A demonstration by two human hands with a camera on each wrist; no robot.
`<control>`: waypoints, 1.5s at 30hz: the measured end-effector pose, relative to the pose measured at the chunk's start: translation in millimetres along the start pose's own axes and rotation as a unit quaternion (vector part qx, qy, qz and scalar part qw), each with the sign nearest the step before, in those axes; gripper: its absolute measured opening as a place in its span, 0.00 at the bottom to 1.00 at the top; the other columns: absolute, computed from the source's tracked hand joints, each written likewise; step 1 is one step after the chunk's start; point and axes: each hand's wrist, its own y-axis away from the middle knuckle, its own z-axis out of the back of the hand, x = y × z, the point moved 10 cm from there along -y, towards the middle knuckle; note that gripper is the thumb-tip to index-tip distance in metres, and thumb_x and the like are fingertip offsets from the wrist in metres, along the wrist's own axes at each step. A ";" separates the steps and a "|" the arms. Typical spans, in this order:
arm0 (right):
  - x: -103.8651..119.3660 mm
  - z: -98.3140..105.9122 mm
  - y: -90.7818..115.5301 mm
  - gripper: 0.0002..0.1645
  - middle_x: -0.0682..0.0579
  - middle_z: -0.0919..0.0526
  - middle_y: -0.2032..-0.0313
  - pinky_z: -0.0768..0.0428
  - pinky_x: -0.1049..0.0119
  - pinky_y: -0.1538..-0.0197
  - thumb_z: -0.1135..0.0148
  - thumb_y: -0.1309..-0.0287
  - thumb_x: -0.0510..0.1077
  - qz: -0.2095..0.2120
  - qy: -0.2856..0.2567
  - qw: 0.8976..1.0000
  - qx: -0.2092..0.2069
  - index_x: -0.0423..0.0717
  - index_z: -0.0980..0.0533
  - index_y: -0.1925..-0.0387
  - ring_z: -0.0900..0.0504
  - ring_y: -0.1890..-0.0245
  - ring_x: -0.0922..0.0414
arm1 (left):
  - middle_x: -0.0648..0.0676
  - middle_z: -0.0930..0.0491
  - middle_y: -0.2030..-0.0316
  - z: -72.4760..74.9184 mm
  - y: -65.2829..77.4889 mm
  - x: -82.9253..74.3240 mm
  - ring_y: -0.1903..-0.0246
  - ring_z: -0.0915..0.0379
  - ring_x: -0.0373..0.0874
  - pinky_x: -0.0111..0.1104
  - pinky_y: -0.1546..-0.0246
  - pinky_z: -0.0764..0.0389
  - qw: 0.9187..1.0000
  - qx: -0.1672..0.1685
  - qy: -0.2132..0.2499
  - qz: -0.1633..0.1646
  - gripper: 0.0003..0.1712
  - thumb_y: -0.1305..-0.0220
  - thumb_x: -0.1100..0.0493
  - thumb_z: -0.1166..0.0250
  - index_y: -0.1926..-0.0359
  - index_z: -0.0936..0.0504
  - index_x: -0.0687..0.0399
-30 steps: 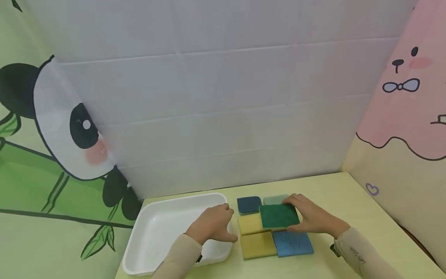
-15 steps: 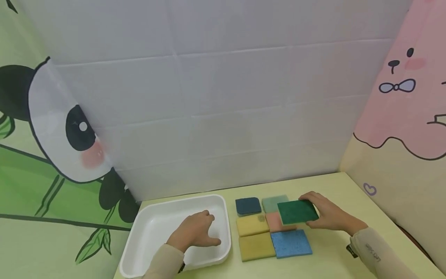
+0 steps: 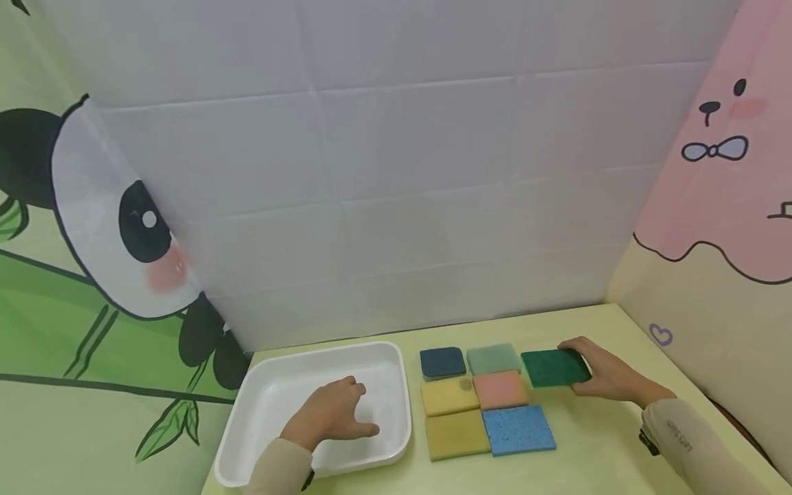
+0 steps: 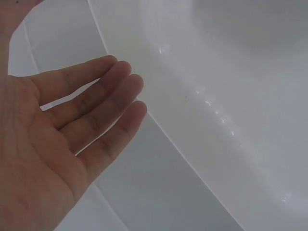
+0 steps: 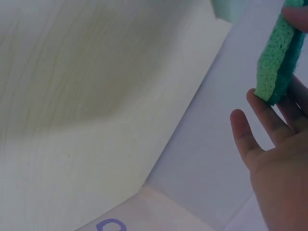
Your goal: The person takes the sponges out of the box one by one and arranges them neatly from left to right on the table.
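A dark green scouring sponge [image 3: 554,368] is pinched by its right end between the thumb and fingers of my right hand [image 3: 609,375]. It is held up over the table, right of the other sponges. In the right wrist view its light green spongy side [image 5: 275,62] shows in the grip. My left hand [image 3: 328,414] hovers above the white basin [image 3: 405,412] with nothing in it. The left wrist view shows its fingers [image 4: 103,103] fairly straight over the basin's rim.
Flat sponges lie in rows: dark blue [image 3: 443,361], pale green [image 3: 493,359], yellow [image 3: 449,397], pink [image 3: 502,390], darker yellow [image 3: 458,434] and blue [image 3: 520,430]. White cloth [image 3: 421,240] hangs behind the table [image 3: 619,426].
My right hand has carried the green sponge rightward from above the pink and yellow sponges, uncovering them. My left hand has moved left, from the basin's right edge to above its inside.
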 end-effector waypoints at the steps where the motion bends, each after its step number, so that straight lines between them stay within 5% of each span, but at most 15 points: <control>1: -3.1 -0.7 1.0 0.43 0.48 0.25 0.45 0.23 0.60 0.57 0.22 0.59 0.40 -0.003 -0.003 1.000 0.003 0.39 0.30 0.39 0.25 0.52 0.55 | 0.53 0.20 0.57 -0.1 0.5 1.3 0.59 0.21 0.52 0.46 0.59 0.20 1.000 0.001 0.002 0.002 0.41 0.54 0.31 0.29 0.51 0.17 0.60; 10: -33.8 -11.6 4.3 0.43 0.42 0.25 0.43 0.23 0.58 0.55 0.23 0.58 0.40 -0.039 -0.011 0.999 0.023 0.36 0.31 0.38 0.26 0.50 0.50 | 0.53 0.21 0.57 -1.8 5.5 8.9 0.58 0.21 0.52 0.48 0.59 0.21 1.000 0.013 0.017 0.017 0.43 0.54 0.31 0.29 0.49 0.18 0.62; 28: -76.6 -34.9 -26.1 0.42 0.35 0.26 0.43 0.28 0.40 0.46 0.23 0.53 0.42 -0.082 -0.018 0.994 0.067 0.32 0.32 0.39 0.26 0.46 0.40 | 0.52 0.21 0.58 -7.8 10.4 25.1 0.60 0.21 0.52 0.48 0.58 0.21 0.998 0.029 0.035 0.043 0.41 0.53 0.30 0.28 0.51 0.17 0.59; 45: -95.8 -56.1 -45.7 0.40 0.30 0.29 0.41 0.30 0.38 0.44 0.27 0.51 0.39 -0.079 -0.041 0.993 0.082 0.30 0.33 0.37 0.29 0.42 0.34 | 0.52 0.21 0.61 -10.4 7.6 32.3 0.62 0.22 0.51 0.48 0.60 0.21 0.998 0.021 0.034 0.042 0.43 0.54 0.28 0.28 0.52 0.17 0.61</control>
